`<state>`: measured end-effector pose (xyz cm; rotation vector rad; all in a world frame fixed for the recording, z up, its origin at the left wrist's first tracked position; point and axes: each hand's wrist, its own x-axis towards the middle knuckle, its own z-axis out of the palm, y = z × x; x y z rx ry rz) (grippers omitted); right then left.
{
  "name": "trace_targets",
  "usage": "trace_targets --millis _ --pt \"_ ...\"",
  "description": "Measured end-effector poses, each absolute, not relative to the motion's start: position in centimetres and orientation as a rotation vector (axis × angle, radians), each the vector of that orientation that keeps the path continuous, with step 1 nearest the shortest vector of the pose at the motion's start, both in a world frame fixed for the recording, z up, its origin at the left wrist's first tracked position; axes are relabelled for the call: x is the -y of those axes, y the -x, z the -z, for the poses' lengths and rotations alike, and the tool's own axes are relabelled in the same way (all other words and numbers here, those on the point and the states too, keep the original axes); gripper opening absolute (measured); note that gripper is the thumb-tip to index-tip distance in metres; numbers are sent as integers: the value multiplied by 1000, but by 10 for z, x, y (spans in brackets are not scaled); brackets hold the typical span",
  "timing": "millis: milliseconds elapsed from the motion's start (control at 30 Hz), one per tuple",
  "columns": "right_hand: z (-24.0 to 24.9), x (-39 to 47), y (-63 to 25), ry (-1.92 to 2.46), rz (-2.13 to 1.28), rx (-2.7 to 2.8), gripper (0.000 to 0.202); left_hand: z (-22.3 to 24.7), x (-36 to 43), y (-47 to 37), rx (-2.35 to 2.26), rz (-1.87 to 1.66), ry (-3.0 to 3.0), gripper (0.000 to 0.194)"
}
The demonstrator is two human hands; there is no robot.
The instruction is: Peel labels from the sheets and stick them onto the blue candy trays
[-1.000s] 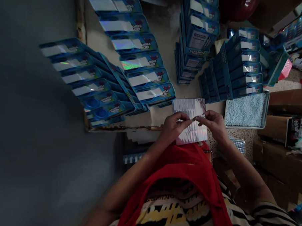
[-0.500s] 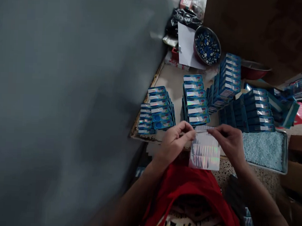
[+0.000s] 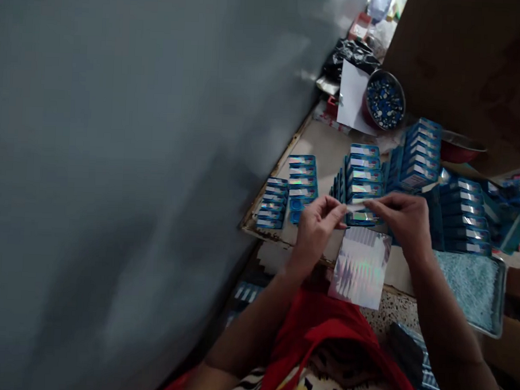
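Observation:
Between my fingertips stretches a small pale sticker strip point(image 3: 356, 207), one end pinched by my left hand point(image 3: 318, 225) and the other by my right hand point(image 3: 407, 220). Both hands are closed on it, above the front of a middle row of blue packs point(image 3: 365, 175). Just below lies a shiny holographic sticker sheet point(image 3: 360, 271), which overhangs the table's front edge. Left of my left hand are two shorter rows of blue packs point(image 3: 302, 177), partly hidden by that hand. Pale strips show on the ends of many packs.
A bowl of blue and silver pieces point(image 3: 383, 100) stands at the back beside white paper point(image 3: 353, 92). Blue boxes point(image 3: 421, 153) are stacked to the right. A metal tray of pale blue granules point(image 3: 467, 284) sits front right. A grey wall point(image 3: 136, 155) borders the left.
Both hands have moved forward from above the sticker sheet to over the middle packs, with the strip still between them. The view has shifted, so the table appears farther right and lower.

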<state>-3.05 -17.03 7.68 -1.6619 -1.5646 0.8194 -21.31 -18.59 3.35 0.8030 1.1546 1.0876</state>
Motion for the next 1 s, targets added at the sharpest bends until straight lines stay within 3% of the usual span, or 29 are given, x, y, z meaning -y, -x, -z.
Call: trace_targets --millis 167,300,467,700,1000 --pt "-49 229 58 1614 -1093 1812 30 -5 246 259 -1281 -863 -761 34" --pt "-7 227 109 1686 -925 1940 33 21 247 308 -1457 -830 -795 35" --pt "30 166 153 1790 -687 2032 30 51 193 334 -1647 -865 -935 25" --pt "45 129 163 1842 -816 1817 28 61 143 343 -1726 -678 -1081 12" --pt "48 127 164 1832 -840 1735 28 68 143 346 -1682 -617 -1109 14"
